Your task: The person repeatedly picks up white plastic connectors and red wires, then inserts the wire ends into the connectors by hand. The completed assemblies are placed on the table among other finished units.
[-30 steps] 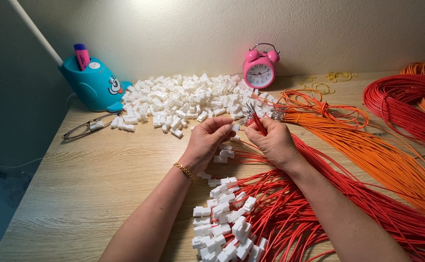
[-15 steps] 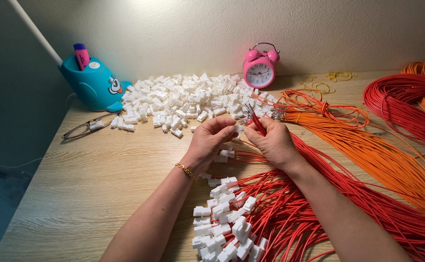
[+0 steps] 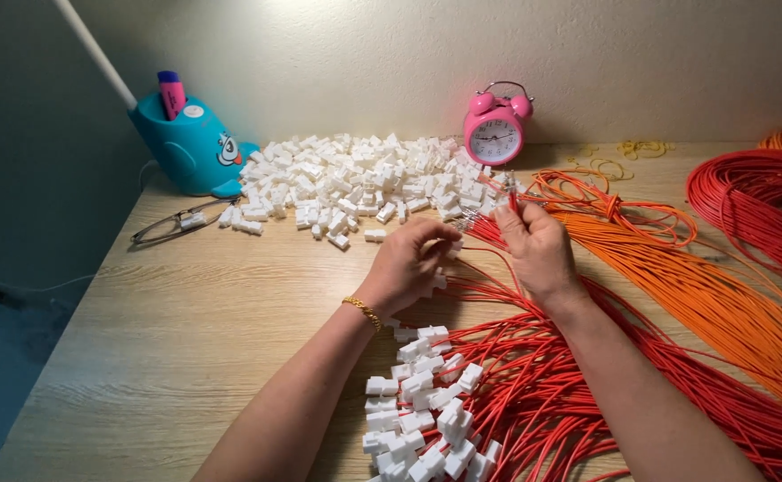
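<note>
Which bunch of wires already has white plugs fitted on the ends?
The red wires lying nearest the person, under both forearms, end in white plugs. The orange bundle and the red coil at far right show none.

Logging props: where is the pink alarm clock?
Head view: the clock stands at the table's back edge, centre, against the wall, right of the white connector pile.

home desk [image 3: 186, 339], alarm clock [image 3: 494, 129], piecework wires [image 3: 703, 295]

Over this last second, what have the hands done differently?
Hardly anything: the left hand and right hand stay together over the red wires, the right pinching a wire end, only shifting slightly. The loose white connectors, pink alarm clock and glasses have not moved.
</note>
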